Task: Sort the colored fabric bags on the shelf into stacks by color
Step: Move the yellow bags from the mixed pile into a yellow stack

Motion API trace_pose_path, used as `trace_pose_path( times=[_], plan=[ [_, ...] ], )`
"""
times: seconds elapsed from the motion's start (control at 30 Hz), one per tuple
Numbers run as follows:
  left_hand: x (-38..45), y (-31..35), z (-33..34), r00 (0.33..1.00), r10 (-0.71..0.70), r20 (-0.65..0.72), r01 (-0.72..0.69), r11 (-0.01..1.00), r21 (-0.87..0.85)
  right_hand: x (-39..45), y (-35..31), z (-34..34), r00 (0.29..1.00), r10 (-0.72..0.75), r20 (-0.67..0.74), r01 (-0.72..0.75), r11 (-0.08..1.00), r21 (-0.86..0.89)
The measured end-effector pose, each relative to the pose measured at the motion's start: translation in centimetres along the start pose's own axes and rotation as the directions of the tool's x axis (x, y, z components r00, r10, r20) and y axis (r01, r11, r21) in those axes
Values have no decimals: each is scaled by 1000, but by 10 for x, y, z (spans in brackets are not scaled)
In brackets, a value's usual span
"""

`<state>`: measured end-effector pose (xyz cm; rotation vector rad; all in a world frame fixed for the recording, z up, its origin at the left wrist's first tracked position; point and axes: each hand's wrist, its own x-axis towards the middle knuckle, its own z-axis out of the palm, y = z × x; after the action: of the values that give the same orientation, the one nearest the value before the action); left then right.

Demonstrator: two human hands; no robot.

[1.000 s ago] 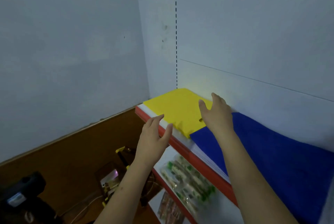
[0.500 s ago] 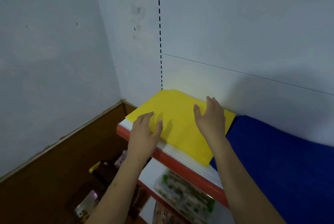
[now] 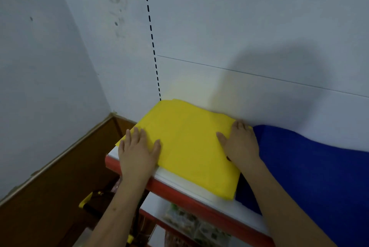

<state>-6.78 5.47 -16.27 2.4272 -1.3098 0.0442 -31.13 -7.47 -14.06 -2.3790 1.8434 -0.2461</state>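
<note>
So, yellow fabric bag point(image 3: 189, 147) lay flat at far-left corner of white shelf point(image 3: 199, 193) w/ red front edge; left hand point(image 3: 137, 151) pressed its left edge, fingers straight; right hand point(image 3: 239, 145) lay flat on its right edge, just beside blue fabric bag point(image 3: 311, 171) at right.

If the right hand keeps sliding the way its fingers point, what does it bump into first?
Probably the white back wall. The right hand lies flat on the yellow bag, fingertips seemingly close to that wall, though depth is unclear.
</note>
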Motion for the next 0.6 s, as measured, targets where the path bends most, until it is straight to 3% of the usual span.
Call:
trace_pose_path(
  times=[0.2, 0.27, 0.33, 0.4, 0.43, 0.53, 0.6],
  plan=[
    [0, 2, 3, 986, 161, -51, -159, 986, 39, 0, -16, -11, 989, -140, 42, 145, 979, -141],
    [0, 0, -2, 966, 234, -107, -238, 971, -24, -10, -23, -24, 994, -103, 33, 103, 995, 17],
    [-4, 1, -13, 962, 254, -99, -272, 924, -269, -23, -26, -45, 1000, -20, -24, 27, 943, 332],
    [-8, 1, -32, 970, 239, -32, -205, 747, -632, -38, -28, -67, 996, 61, -57, -14, 794, 608],
    [-10, 2, -41, 970, 244, -5, -160, 623, -766, -46, -27, -77, 993, 108, -45, -38, 660, 750],
    [-8, 4, -60, 966, 251, 57, -49, 398, -916, -68, -18, -100, 972, 157, 175, -188, 66, 980],
    [-4, 7, -65, 955, 251, 158, 73, 318, -945, -82, -7, -109, 967, 137, 217, -205, -99, 974]
  ],
)
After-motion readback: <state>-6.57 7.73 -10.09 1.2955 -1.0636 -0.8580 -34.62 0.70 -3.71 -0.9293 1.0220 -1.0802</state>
